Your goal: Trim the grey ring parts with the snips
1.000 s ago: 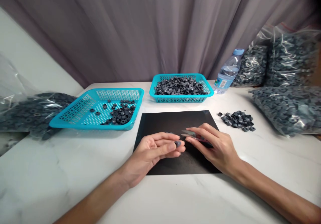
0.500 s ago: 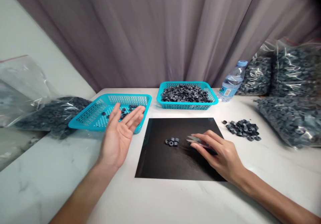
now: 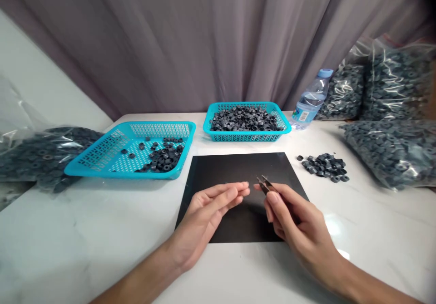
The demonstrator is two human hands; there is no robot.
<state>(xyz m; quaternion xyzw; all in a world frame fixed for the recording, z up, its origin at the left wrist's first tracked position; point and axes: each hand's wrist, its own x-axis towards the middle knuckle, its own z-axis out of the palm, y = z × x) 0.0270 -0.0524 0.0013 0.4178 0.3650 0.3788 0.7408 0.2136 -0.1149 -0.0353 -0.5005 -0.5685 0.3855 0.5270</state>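
Note:
My left hand [image 3: 209,206] lies over the black mat [image 3: 218,168], fingers pressed together and pointing right, thumb tucked under them. Whatever they pinch is hidden, and the small grey rings that lay on the mat are covered by these fingers. My right hand [image 3: 294,224] is closed round a pair of metal tweezers [image 3: 264,183], whose tips point up-left, a short gap from my left fingertips. A turquoise basket [image 3: 102,170] with some dark grey rings sits at the left. A second turquoise basket [image 3: 245,136], heaped with rings, stands behind the mat.
A loose pile of rings [image 3: 323,165] lies right of the mat. A water bottle [image 3: 308,100] stands at the back right. Clear bags of rings [image 3: 391,149] fill the right side; another bag [image 3: 34,154] lies at the left. A grey curtain hangs behind the white table.
My left hand came back from over the left basket to the mat and now covers the rings there. My right hand lifted the tweezers' tips and drew nearer.

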